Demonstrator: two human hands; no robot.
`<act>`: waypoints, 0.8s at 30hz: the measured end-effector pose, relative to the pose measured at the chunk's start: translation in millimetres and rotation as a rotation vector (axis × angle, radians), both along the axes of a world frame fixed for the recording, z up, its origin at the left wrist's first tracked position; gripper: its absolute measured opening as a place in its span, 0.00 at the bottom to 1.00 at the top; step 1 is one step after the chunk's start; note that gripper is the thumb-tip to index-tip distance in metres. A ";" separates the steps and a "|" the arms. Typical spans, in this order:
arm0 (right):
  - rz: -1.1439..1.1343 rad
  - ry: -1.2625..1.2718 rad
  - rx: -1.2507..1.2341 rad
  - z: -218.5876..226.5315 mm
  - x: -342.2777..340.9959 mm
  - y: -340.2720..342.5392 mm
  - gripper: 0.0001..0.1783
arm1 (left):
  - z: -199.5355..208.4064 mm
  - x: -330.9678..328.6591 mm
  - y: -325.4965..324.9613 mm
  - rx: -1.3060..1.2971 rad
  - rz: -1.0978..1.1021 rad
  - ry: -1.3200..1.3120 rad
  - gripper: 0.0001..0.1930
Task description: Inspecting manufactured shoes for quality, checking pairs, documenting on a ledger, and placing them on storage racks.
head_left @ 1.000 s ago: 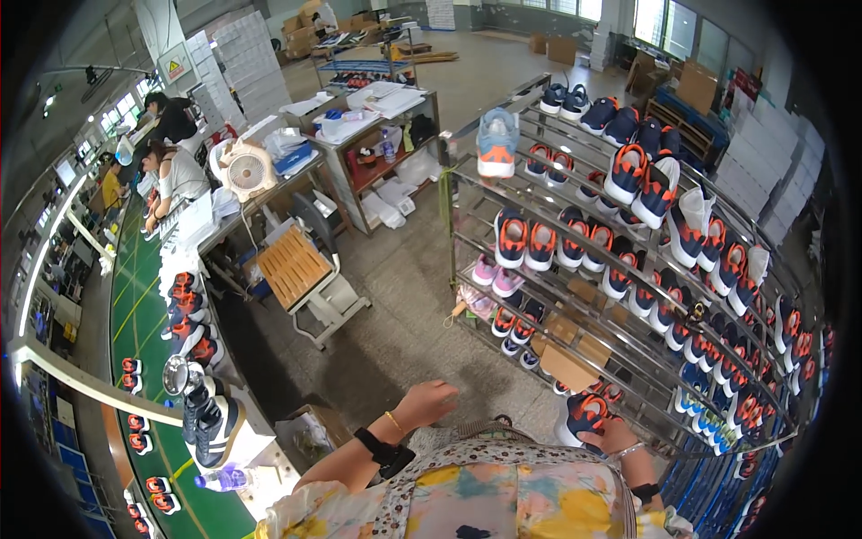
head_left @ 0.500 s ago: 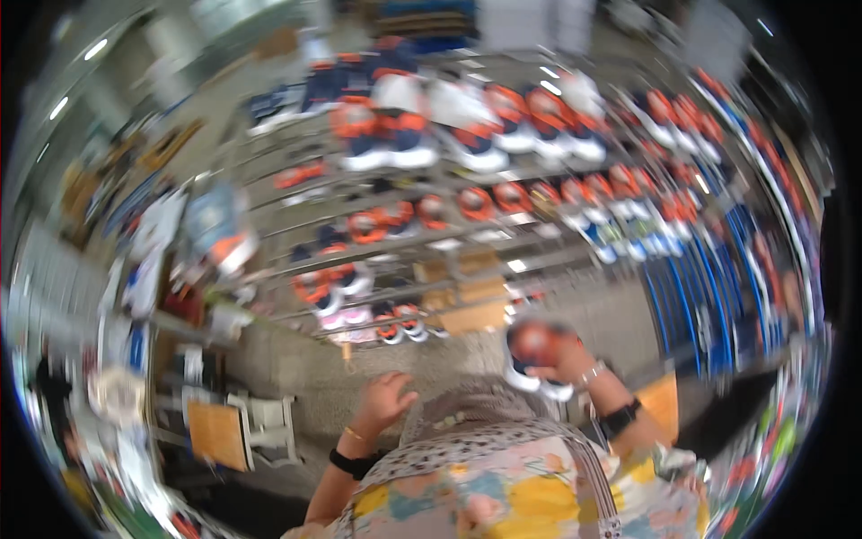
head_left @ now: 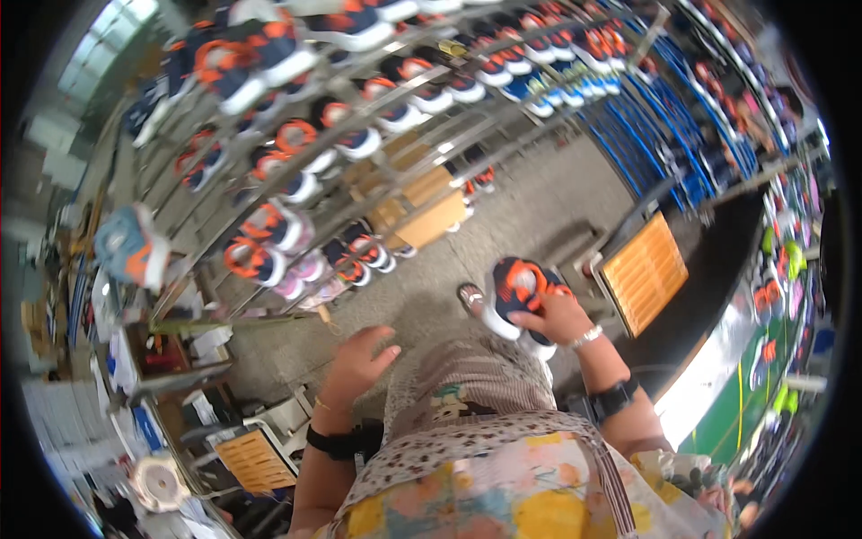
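Observation:
My right hand (head_left: 558,316) grips a pair of sneakers (head_left: 509,286), dark navy with orange linings and thick white soles, in front of my right thigh. One sneaker is mostly hidden behind the other and my fingers. Away from my body on the left, my left hand (head_left: 359,361) is held in the air with fingers apart and nothing in it. Beyond both hands stands a metal shoe rack (head_left: 359,171), its tiers lined with similar navy and orange sneakers.
A wooden-seated chair (head_left: 645,274) stands close to my right, beside a green conveyor belt (head_left: 736,395). Another slatted wooden seat (head_left: 255,460) is at lower left. Blue-framed racks (head_left: 628,135) rise at the far right. A cardboard box (head_left: 426,211) sits behind the shoe rack's lower bars.
My view has turned right, so the shoe rack has shifted up and left and the right-hand chair shows fully. The sneakers stay in my right hand; my left remains free.

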State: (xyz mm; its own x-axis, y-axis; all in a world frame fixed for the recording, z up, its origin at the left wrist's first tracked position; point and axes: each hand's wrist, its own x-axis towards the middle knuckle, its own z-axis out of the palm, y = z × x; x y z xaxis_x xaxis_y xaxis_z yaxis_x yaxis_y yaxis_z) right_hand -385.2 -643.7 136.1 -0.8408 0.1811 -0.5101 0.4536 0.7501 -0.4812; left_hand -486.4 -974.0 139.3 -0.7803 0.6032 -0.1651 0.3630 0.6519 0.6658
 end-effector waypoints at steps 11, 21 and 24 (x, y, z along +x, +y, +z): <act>-0.028 0.091 0.148 -2.1 23.4 19.4 0.29 | -34.3 -37.3 -94.4 -0.119 0.676 0.371 0.31; -0.021 0.105 0.049 34.8 -57.7 33.4 0.32 | -29.3 -168.1 -49.2 -0.516 0.679 0.397 0.42; -0.011 0.049 0.229 31.6 -76.2 36.3 0.31 | -41.1 -191.9 -59.3 -0.471 0.779 0.182 0.38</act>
